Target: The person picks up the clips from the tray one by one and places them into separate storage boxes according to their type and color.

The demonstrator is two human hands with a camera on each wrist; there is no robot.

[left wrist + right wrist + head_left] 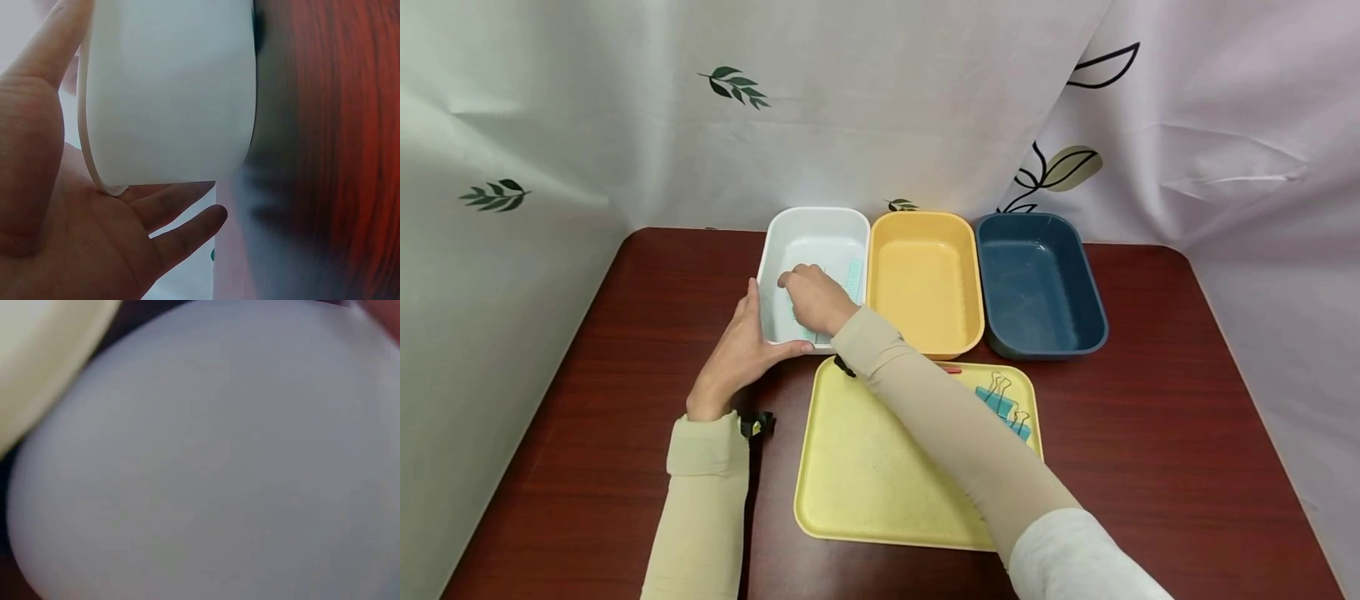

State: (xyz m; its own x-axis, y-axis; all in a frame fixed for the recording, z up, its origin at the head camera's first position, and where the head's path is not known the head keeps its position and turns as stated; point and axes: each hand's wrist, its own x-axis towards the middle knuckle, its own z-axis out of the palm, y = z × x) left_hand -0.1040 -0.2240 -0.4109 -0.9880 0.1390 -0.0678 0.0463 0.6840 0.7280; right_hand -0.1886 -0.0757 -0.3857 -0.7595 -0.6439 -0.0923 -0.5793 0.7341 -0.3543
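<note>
My left hand point(741, 346) braces the near left corner of a white bin point(815, 218), its thumb along the near rim and its fingers along the left side. In the left wrist view those fingers point(187, 240) are spread and fairly straight beside the white wall. Over the bin's floor, my right hand point(816, 298) reaches in with fingers bent downward. Light teal pieces lie in there, among them a ruler-like marked strip point(855, 277) by the right wall. The right fingertips are hidden, so I cannot tell whether they hold anything. The right wrist view is mostly blurred white bin.
A yellow bin point(925, 283) and a dark blue bin point(1037, 283) stand in a row right of the white one. In front lies a pale yellow tray point(880, 475) with teal binder clips point(997, 402) and a red item point(952, 370), partly beneath my right forearm.
</note>
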